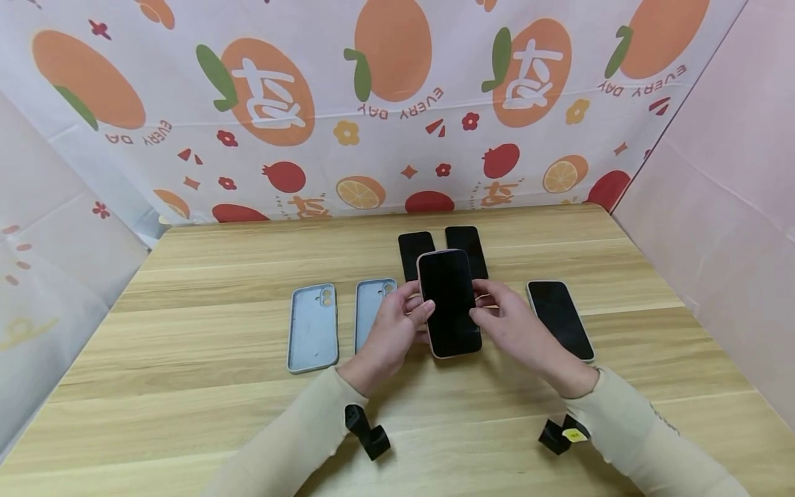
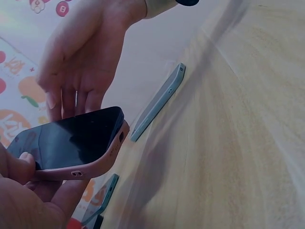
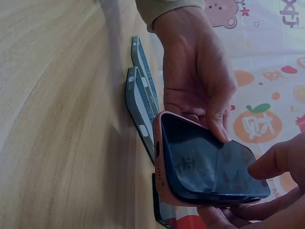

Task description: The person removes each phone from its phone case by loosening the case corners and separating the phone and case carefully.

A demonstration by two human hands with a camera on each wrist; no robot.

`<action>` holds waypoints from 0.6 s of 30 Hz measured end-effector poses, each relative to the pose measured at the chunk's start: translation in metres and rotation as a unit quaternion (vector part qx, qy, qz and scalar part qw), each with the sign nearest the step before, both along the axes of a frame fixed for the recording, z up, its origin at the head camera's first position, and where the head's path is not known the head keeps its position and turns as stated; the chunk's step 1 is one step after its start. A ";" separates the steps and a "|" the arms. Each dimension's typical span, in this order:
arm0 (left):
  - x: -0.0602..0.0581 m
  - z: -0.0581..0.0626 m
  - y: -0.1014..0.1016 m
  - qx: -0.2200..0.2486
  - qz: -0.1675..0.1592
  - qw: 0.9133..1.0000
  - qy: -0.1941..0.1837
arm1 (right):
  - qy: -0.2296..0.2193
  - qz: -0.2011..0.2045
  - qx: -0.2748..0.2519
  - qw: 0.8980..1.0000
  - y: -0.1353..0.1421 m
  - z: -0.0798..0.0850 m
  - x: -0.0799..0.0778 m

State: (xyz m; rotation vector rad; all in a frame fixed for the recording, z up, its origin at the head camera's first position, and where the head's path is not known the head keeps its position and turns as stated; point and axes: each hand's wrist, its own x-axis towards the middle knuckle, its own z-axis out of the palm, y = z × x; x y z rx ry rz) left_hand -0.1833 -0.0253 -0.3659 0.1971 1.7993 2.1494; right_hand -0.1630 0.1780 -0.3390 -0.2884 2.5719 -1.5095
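A black-screened phone (image 1: 448, 300) is held face up between both hands, above the table. Around it runs a pink phone case (image 3: 167, 186); at one corner and along a long side, the phone's dark edge stands proud of the case rim. My left hand (image 1: 393, 321) grips the left side, its thumb over the edge of the screen and fingers underneath. The right hand (image 1: 511, 321) holds the opposite side, with its thumb (image 3: 271, 162) at the screen's border and the other fingers beneath. The phone's back is hidden.
Two light blue phone cases (image 1: 312, 330) (image 1: 368, 307) lie on the wooden table (image 1: 186, 400) at the left. Behind the held phone are two black phones (image 1: 415, 250) (image 1: 467, 248). Another phone in a pale case (image 1: 561, 319) rests beside the right hand. A fruit-printed curtain (image 1: 373, 159) borders the table's back.
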 end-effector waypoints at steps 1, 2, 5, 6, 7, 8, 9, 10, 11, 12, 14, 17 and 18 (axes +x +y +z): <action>0.000 0.000 0.000 0.001 -0.001 1.000 0.001 | -0.001 0.000 0.000 1.000 0.000 0.000 0.000; 0.000 0.000 0.000 0.002 -0.001 1.000 0.002 | -0.002 0.000 0.000 1.000 0.000 0.000 0.000; 0.000 0.000 0.000 0.003 -0.002 1.000 0.002 | -0.006 0.001 -0.002 1.000 0.000 0.000 0.000; 0.000 -0.001 0.000 0.003 -0.002 1.000 0.003 | -0.007 0.001 -0.004 1.000 0.000 0.000 -0.001; 0.000 -0.001 0.001 0.004 -0.002 1.000 0.002 | -0.007 0.002 -0.004 1.000 0.000 0.000 -0.001; 0.000 -0.001 0.001 0.004 -0.001 1.000 0.002 | -0.008 0.003 -0.004 1.000 0.000 0.000 -0.001; 0.000 -0.001 0.001 0.004 0.001 1.000 0.001 | -0.008 0.003 -0.004 1.000 0.000 0.000 -0.001; 0.001 -0.001 0.001 0.004 0.001 1.000 0.001 | -0.009 0.003 -0.003 1.000 0.000 0.000 -0.001; 0.001 -0.001 0.002 0.005 0.001 1.000 0.000 | -0.010 0.003 -0.001 1.000 0.000 0.000 -0.001; 0.001 -0.001 0.002 0.006 0.001 1.000 0.001 | -0.010 0.004 0.001 1.000 0.000 0.000 -0.001; 0.002 0.000 0.003 0.007 0.000 1.000 0.002 | -0.014 0.003 0.004 1.000 0.000 0.000 -0.001; 0.003 0.002 0.004 0.008 0.000 1.000 0.005 | -0.012 0.001 0.007 1.000 0.000 0.000 -0.002; 0.003 0.002 0.004 0.006 0.001 1.000 0.006 | -0.007 0.003 0.006 1.000 -0.001 0.000 -0.002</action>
